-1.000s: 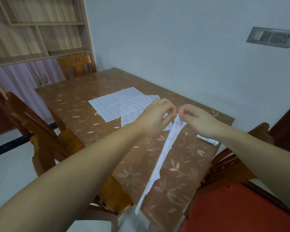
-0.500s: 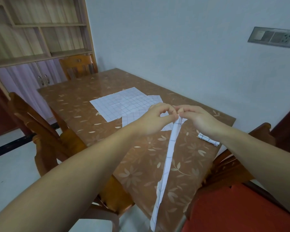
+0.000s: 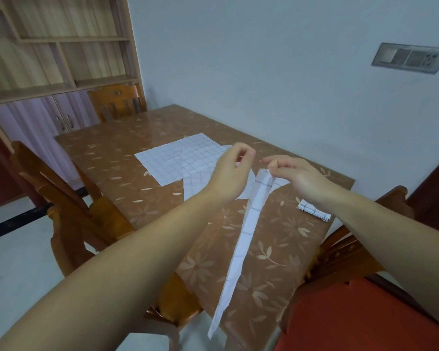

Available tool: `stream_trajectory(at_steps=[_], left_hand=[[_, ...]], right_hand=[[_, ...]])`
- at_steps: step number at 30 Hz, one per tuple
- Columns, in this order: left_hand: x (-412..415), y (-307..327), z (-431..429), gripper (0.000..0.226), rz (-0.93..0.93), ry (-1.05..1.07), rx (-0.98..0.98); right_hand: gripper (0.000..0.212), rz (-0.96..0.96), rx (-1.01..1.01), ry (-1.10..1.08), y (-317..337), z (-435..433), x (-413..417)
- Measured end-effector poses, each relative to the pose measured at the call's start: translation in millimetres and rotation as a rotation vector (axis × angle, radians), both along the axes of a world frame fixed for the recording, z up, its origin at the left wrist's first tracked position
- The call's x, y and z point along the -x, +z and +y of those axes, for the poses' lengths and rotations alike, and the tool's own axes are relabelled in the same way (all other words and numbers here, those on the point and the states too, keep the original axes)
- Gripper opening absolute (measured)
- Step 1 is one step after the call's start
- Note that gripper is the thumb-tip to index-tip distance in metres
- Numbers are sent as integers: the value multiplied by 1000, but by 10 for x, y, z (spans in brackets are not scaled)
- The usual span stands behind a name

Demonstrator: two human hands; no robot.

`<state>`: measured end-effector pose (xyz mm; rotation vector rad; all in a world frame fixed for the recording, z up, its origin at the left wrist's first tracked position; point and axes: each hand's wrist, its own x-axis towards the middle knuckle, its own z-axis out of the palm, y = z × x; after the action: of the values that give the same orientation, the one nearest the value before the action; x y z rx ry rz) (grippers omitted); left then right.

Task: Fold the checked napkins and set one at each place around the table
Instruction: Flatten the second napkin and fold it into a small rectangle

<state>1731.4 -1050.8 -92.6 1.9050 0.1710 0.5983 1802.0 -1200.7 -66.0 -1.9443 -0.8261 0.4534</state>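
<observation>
Folding step: we pinch top of narrow checked napkin strip (image 3: 249, 231) in right hand (image 3: 297, 177); left hand (image 3: 230, 173) loosely curled, off it; strip hangs past table's (image 3: 127, 153) near edge; next, halve strip lengthwise; folded napkin (image 3: 313, 211) near right edge.

My right hand (image 3: 299, 178) pinched top end of folded napkin strip (image 3: 249, 231) between thumb and forefinger. My left hand (image 3: 228, 176) hovered just beside pinch, off strip, fingers loosely curled. Both forearms reached forward.
</observation>
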Motion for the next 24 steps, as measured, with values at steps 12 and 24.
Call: stream_trajectory(at_steps=[12,24], left_hand=[[149,-263,-42,22,186,38,-286],[135,-301,-120,11,158,77,-162]], right_hand=[[18,-121,-63,-119,-95,34,2],[8,-127,-104,-180,-46,-23,-29]])
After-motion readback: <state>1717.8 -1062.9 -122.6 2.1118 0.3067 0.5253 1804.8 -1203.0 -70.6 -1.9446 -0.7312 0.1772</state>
